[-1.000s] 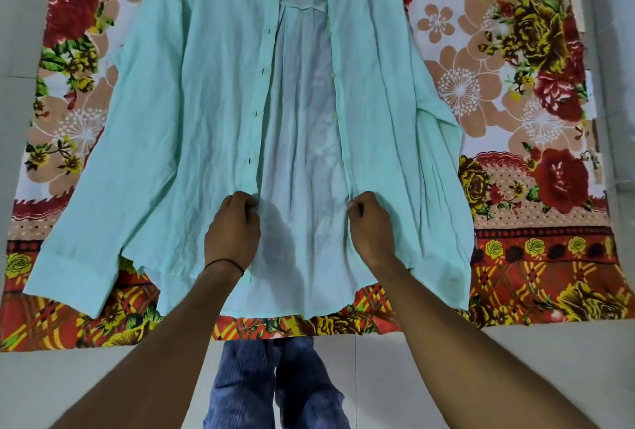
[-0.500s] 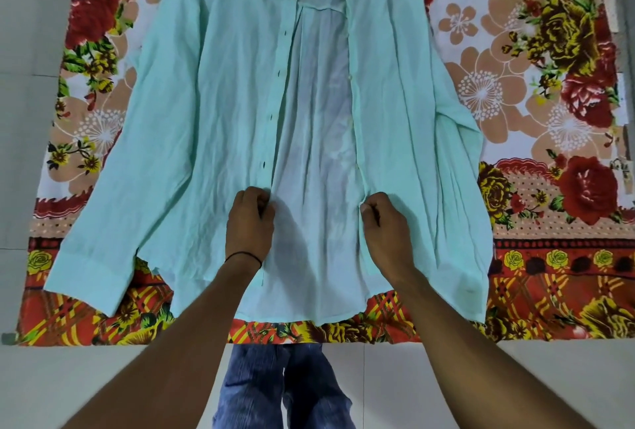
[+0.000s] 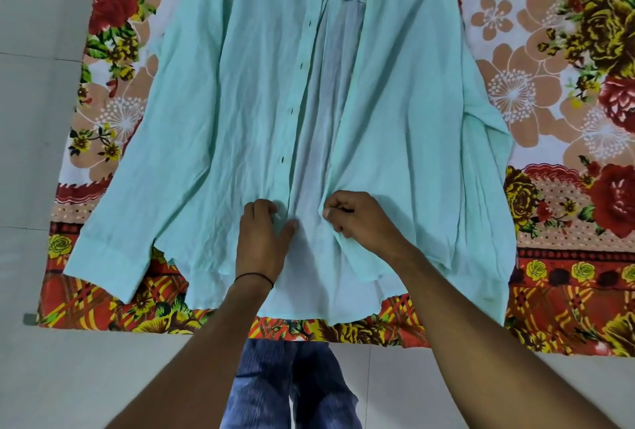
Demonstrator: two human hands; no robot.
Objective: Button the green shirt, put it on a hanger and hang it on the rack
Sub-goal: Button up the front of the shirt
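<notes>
Left hand, right hand grip green shirt edges.

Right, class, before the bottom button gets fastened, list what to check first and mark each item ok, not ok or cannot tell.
1. The shirt lies spread front-up on the cloth: ok.
2. The left hand grips the buttonhole edge near the hem: ok.
3. The right hand pinches the other front edge: ok.
4. The two edges overlap at the hands: not ok, a gap shows between them.
5. The bottom button is found: cannot tell, no button shows.
6. The hanger is at hand: cannot tell, none in view.
</notes>
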